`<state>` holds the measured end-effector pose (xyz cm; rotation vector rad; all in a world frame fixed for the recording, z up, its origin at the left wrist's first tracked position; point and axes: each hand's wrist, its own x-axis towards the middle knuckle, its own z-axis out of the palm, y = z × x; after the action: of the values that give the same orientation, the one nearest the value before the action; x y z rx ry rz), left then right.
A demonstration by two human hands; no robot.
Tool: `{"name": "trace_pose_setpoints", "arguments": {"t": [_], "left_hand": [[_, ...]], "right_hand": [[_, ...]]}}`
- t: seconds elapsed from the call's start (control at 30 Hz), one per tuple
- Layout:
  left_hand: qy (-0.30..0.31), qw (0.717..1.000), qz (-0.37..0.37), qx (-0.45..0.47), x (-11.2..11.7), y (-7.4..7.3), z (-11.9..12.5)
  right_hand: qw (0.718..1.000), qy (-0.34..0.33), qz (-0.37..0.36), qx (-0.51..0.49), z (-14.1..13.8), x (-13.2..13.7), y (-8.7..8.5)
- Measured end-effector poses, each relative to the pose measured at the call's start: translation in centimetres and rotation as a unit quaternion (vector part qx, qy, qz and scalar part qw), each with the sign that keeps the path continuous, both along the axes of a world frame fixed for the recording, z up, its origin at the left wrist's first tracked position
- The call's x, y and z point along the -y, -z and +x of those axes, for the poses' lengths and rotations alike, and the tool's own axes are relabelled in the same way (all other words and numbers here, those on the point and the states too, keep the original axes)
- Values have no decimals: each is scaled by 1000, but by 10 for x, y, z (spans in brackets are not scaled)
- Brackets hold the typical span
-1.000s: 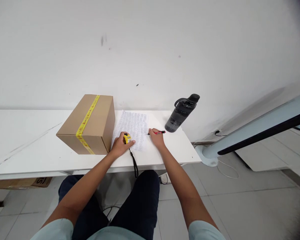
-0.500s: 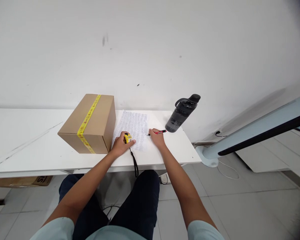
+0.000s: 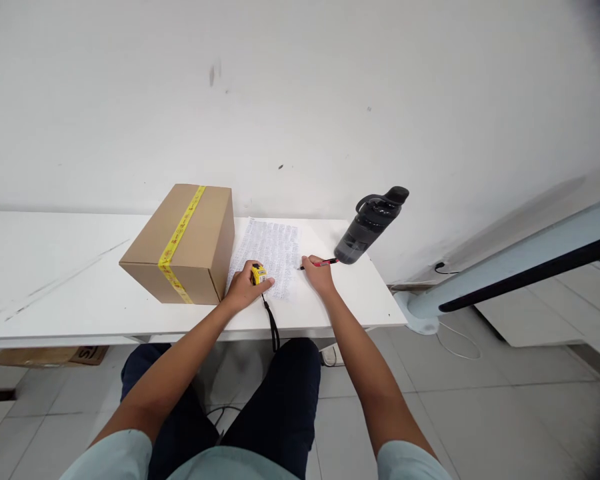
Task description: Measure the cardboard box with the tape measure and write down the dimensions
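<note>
My left hand point(image 3: 244, 289) is closed around a yellow and black tape measure point(image 3: 259, 273), resting on the lower left of a sheet of paper point(image 3: 273, 241). The sheet is covered in dense writing. From the tape measure a black wrist strap point(image 3: 272, 327) hangs over the table's front edge. At the sheet's right edge, my right hand point(image 3: 318, 275) grips a red and black pen point(image 3: 325, 263), its tip pointing left at the paper. Close to the left hand stands a closed cardboard box point(image 3: 190, 233) sealed with yellow printed tape point(image 3: 180, 239).
A dark water bottle point(image 3: 367, 230) stands on the white table point(image 3: 70, 280) just beyond the pen, near the right end. The wall point(image 3: 300, 100) rises behind. To the right is a pale blue post point(image 3: 480, 273) on a round base. Another carton point(image 3: 50, 357) lies below the table.
The whole view has shifted slightly, so things sit a little further right. Both hands keep their grips, and the pen tip stays at the paper's right edge.
</note>
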<state>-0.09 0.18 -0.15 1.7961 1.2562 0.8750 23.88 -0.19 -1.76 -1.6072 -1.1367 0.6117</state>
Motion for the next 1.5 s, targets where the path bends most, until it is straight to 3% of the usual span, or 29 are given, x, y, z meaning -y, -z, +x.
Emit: {"name": "trace_pose_setpoints", "arguments": {"t": [0.3,0.53,0.63,0.77,0.87,0.97,1.0,1.03,1.07,1.13,1.2,1.3,1.4,1.5], "left_hand": [[15,999,30,7,-2,8,-3],[54,988,137,-35,5,-2,2],[121,972,198,-40,28,-7,-1],[193,945,258,-47,82,-12,-29],[204,895,394,-51,120,-17,-64],[156,822,546,-37,143,-23,-92],[136,817,560,-30,148,-25,-98],[122,821,558,-25,152,-27,-103],[112,830,546,-25,155,-28,-107],[123,852,506,-53,159,-31,-114],[168,860,468,-119,161,-31,-123],[206,835,469,-199,165,-26,-143],[189,808,517,-208,172,-25,-165],[185,793,536,-222,166,-47,-194]], "right_hand": [[999,30,13,13,1,-2,3],[995,41,39,79,-14,12,-10],[995,42,16,89,-23,13,-15],[999,21,-9,48,-36,19,-30],[1000,-17,-7,0,-59,54,-42],[989,-128,3,-79,-104,120,-39],[957,-230,9,-177,-122,145,-34],[908,-327,-5,-263,-140,168,-27],[871,-363,-12,-330,-157,188,-20],[835,-338,-30,-434,-187,216,-4],[840,-242,-17,-485,-208,229,8],[860,-163,-26,-483,-222,230,18],[872,-173,-58,-454,-224,226,17],[899,-161,-44,-404,-213,216,-1]]}}
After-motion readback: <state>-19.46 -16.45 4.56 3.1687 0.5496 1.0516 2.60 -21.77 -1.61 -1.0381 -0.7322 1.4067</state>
